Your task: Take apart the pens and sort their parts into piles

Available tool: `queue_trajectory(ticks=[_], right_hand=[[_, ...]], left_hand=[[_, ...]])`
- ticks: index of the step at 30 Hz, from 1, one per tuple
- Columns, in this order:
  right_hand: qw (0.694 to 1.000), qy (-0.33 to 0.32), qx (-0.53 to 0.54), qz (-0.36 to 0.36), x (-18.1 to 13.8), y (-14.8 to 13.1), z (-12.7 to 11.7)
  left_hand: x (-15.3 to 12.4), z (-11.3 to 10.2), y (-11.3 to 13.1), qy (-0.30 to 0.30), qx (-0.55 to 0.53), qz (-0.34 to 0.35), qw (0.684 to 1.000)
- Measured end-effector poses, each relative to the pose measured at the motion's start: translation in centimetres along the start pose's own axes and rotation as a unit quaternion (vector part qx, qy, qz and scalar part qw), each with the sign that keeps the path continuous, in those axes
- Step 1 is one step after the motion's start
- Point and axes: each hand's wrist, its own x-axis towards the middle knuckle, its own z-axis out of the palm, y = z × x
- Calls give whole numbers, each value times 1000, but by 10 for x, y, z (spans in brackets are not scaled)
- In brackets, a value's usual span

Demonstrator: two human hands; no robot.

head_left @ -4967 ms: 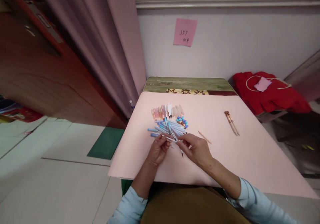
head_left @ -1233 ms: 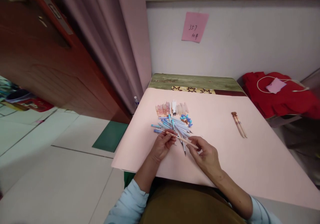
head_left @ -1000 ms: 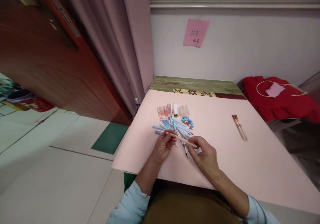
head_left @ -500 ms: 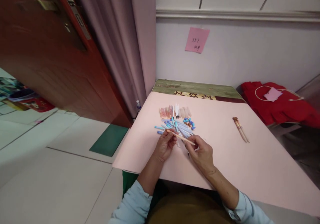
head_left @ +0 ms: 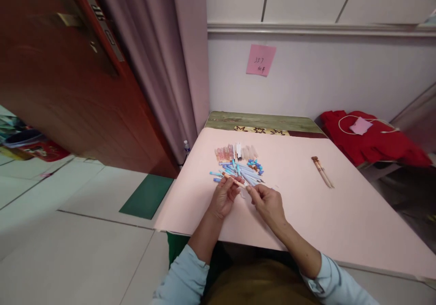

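A slim peach-coloured pen [head_left: 240, 184] is held slantwise between the two hands, over the near part of the pink table covering [head_left: 306, 223]. The left hand [head_left: 223, 198] pinches it between thumb and fingers near its browner far end, while the right hand [head_left: 268, 202] has thumb and forefinger closed narrowly on the other end. Gripping so thin a thing at both ends probably keeps it from rolling and lets one hand steady it against the other; whether the right fingertips also hold a separate small part is too fine to make out. Just beyond the left fingers lies a loose heap of blue and white pens [head_left: 248, 172], crossing one another at all angles, which puts them within easy reach. Small blue and brown toppers [head_left: 256, 165] sit clustered at the heap's right edge, apparently kept together because such little pieces would scatter. Farther back, pink patterned barrels [head_left: 224, 153], white refills [head_left: 239, 151] and pale translucent barrels [head_left: 250, 152] stand side by side in one row, seemingly grouped by kind so each is easily told apart. Two brown-topped pens [head_left: 322, 172] lie alongside each other well to the right, apart from the rest, perhaps so they don't mix with the loose pieces.
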Motion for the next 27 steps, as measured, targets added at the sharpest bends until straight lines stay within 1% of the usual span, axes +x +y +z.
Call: queue_trajectory(ticks=[2, 4, 7, 12, 18, 23, 27], right_hand=[[999, -18, 20, 22, 1, -1, 0], [999, -33, 15, 30, 2, -1, 0], [999, -45, -10, 16, 0, -1, 0], [999, 3, -33, -26, -9, 2, 1], [997, 12, -67, -25, -13, 3, 2], [999, -27, -26, -1, -12, -1, -2], [998, -53, -14, 7, -12, -4, -2]], left_hand=[[-1, 1, 0, 1, 3, 8, 1000], [-1, 1, -1, 6, 1, 20, 1000], [-1, 0, -2, 12, -12, 34, 999], [0, -3, -2, 33, -24, 38, 998], [-1, -2, -1, 28, -16, 28, 999], [-3, -2, -1, 6, 6, 19, 1000], [-4, -2, -1, 18, 12, 26, 999]])
